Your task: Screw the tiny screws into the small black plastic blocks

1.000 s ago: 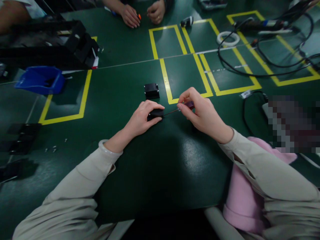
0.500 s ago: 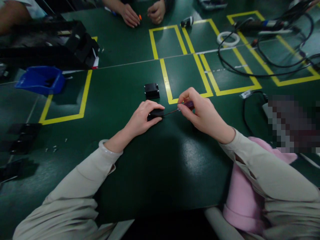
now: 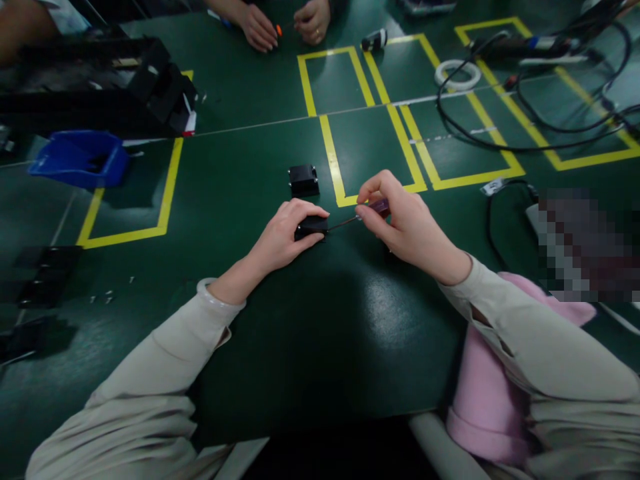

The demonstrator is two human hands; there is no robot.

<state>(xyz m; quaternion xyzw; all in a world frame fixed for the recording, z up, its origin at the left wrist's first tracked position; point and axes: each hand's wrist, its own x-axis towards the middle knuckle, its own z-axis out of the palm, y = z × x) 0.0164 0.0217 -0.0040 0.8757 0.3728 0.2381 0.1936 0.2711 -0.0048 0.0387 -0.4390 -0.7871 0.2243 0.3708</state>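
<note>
My left hand point(image 3: 286, 235) is closed over a small black block point(image 3: 311, 227) lying on the green table point(image 3: 310, 333). My right hand point(image 3: 406, 223) pinches a small screwdriver point(image 3: 373, 208) with a dark red handle. Its thin shaft runs left and its tip meets the right side of the block. A second black block point(image 3: 303, 180) sits just beyond, beside a yellow tape line.
Yellow tape rectangles point(image 3: 370, 113) mark the table. A blue bin point(image 3: 77, 159) and black parts point(image 3: 43, 273) lie at left, black cables point(image 3: 525, 127) and a white tape ring point(image 3: 457, 75) at right. Another person's hands point(image 3: 285, 25) work at the far edge. Pink cloth point(image 3: 493, 393) lies in my lap.
Nothing has moved apart from a slight shift of the view; both hands stay on the block and the screwdriver.
</note>
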